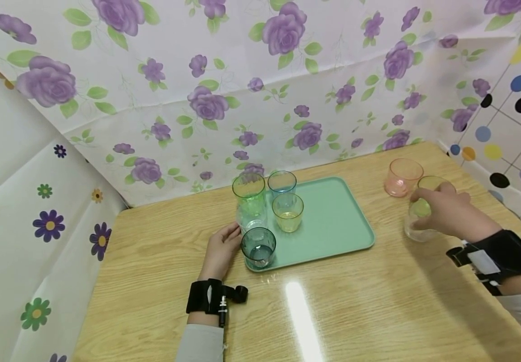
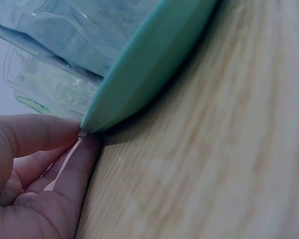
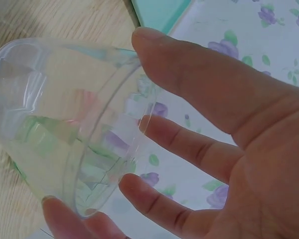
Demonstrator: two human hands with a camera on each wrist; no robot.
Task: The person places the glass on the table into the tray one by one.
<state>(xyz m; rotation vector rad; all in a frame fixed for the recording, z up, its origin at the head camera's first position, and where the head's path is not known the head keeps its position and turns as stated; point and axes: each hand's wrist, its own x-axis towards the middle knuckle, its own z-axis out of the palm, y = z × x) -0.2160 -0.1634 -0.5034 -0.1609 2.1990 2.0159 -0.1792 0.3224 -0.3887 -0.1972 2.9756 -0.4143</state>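
At the table's right side my right hand (image 1: pixel 445 211) holds a clear cup (image 1: pixel 416 232), with thumb and fingers spread about its rim (image 3: pixel 107 104). Just behind that cup stands a yellow-green cup (image 1: pixel 432 180), partly hidden by the hand. A pink cup (image 1: pixel 402 178) is to their left and farther back. My left hand (image 1: pixel 221 250) pinches the left edge of a green tray (image 2: pixel 139 84) between thumb and fingers. On the tray's left part stand a dark grey cup (image 1: pixel 258 250), a clear cup (image 1: pixel 252 221), a green cup (image 1: pixel 248 193), a blue cup (image 1: pixel 282 182) and a yellow cup (image 1: pixel 288 216).
The wooden table (image 1: pixel 161 251) meets a flowered wall covering (image 1: pixel 206 105) at the back. A dotted covering (image 1: pixel 518 130) stands along the right side, and another flowered one (image 1: pixel 47 226) along the left. Bare tray surface shows right of the cups.
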